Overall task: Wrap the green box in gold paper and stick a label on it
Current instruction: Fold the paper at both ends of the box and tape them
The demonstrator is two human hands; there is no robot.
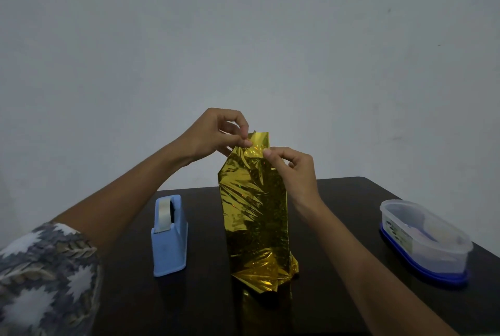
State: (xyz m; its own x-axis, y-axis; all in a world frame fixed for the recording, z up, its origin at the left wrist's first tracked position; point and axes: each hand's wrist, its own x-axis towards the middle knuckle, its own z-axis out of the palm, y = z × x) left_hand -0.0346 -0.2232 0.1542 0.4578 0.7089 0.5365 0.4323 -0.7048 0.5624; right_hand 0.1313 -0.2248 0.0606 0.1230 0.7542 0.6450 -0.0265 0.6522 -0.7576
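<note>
Gold paper [254,216]: shiny metallic yellow-gold, holographic speckle, dark olive in the creases. Tape dispenser [170,243]: pale blue, translucent whitish tape roll. Container [424,238]: clear-frosted tub on a deep blue base. Table [351,200]: near-black. Sleeve [46,276]: grey and white leaf-like print. Wall [243,38]: pale grey.

left sleeve [46,276] | loose fabric | grey, white and tan leaf-like print

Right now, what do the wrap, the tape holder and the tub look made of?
Wrap: likely thin metallic gold film, glossy; sharp creases, rainbow glints. Tape holder: light blue plastic, matte, smooth moulded faces. Tub: translucent plastic, contents show dimly through; darker blue plastic-looking rim under it.
</note>
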